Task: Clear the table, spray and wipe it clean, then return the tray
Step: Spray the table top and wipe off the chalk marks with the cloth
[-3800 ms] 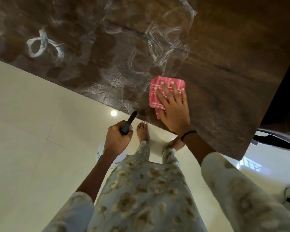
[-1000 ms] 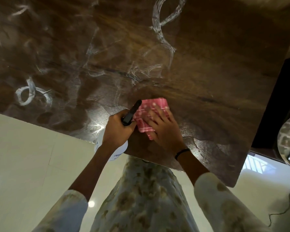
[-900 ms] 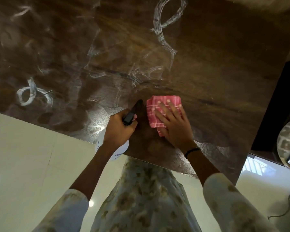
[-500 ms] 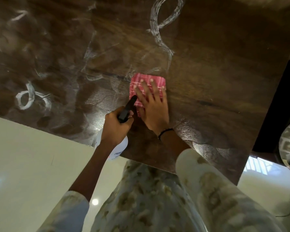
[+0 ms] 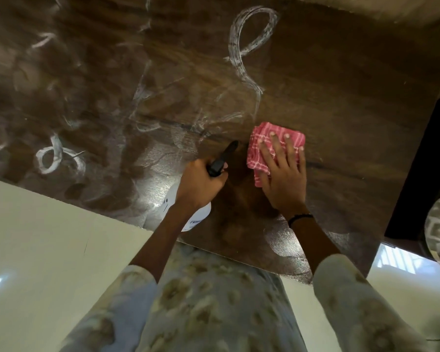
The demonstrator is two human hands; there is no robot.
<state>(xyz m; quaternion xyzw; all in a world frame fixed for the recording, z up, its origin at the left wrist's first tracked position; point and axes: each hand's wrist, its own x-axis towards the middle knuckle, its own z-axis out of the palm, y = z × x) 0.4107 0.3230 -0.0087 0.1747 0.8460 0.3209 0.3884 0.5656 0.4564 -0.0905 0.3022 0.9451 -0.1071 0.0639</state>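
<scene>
Below my head camera, looking down, a dark wooden table [image 5: 341, 85] fills the upper picture, with pale floor and my patterned clothing beneath. On the table, near its close edge, my right hand [image 5: 283, 179] lies flat with fingers spread and straight, pressing a folded pink checked cloth [image 5: 262, 141] against the wood. Just beside it, my left hand [image 5: 201, 184] is curled around the neck of a white spray bottle [image 5: 196, 219], its black nozzle [image 5: 224, 158] pointing up the table toward the cloth. White smears [image 5: 249, 44] loop across the surface above the cloth and farther left, so much wiping seems left to do. No tray is in view. The cloth looks soft, light and limp; I judge it is best worked under a flat palm, as a pinch would bunch it. The bottle looks rigid and possibly slick, safest held at the neck.
</scene>
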